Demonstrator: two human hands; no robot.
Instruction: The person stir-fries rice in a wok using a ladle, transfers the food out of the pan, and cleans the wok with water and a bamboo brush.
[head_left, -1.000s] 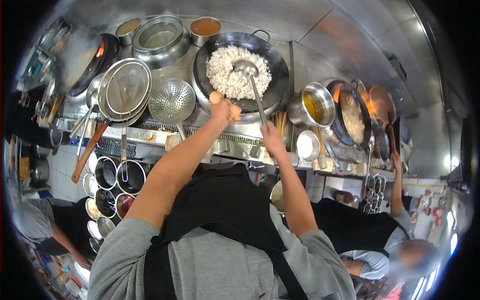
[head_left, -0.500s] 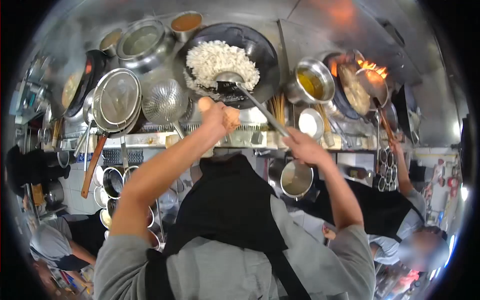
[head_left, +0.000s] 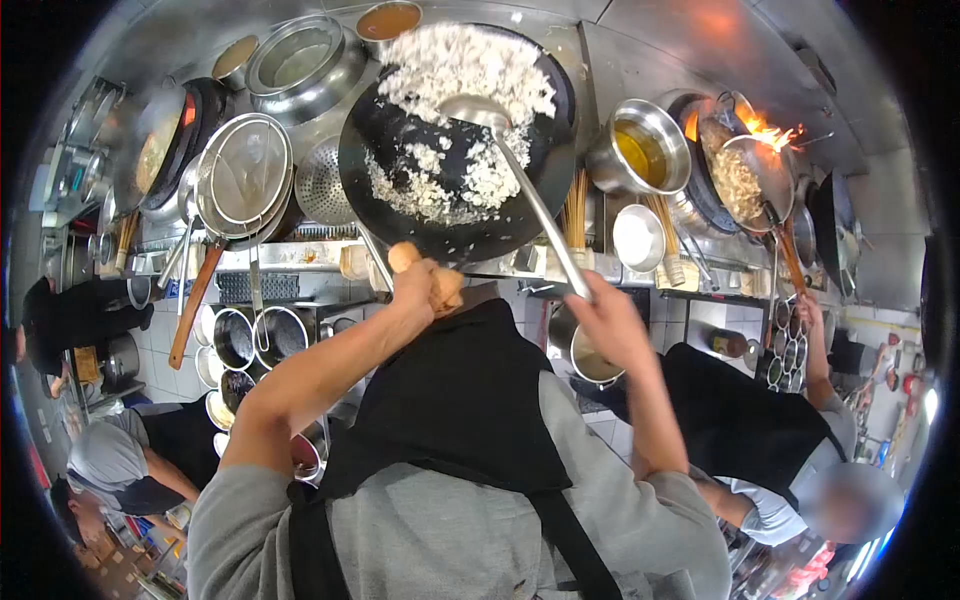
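In the head view a black wok (head_left: 360, 170) holds white rice (head_left: 455, 62), much of it bunched at the far side and blurred by motion, with loose grains nearer me. My left hand (head_left: 420, 292) is closed round a folded tan cloth (head_left: 447, 286) at the wok's near edge; the part of the wok under the cloth is hidden. My right hand (head_left: 610, 318) grips the long handle of a metal ladle (head_left: 478, 110). The ladle's bowl rests against the rice.
Left of the wok are strainers (head_left: 245, 175), a perforated skimmer (head_left: 325, 182) and a steel pot (head_left: 300, 65). On the right stand an oil pot (head_left: 640, 150), a white bowl (head_left: 638, 240) and bamboo brushes (head_left: 577, 210). A co-worker's hand (head_left: 808, 308) holds a pan (head_left: 755, 165) beside flames (head_left: 768, 132).
The wok has come closer to me, my left hand and cloth moving with it. Rice has shifted to the far side and spread out. The ladle bowl has moved farther away from me.
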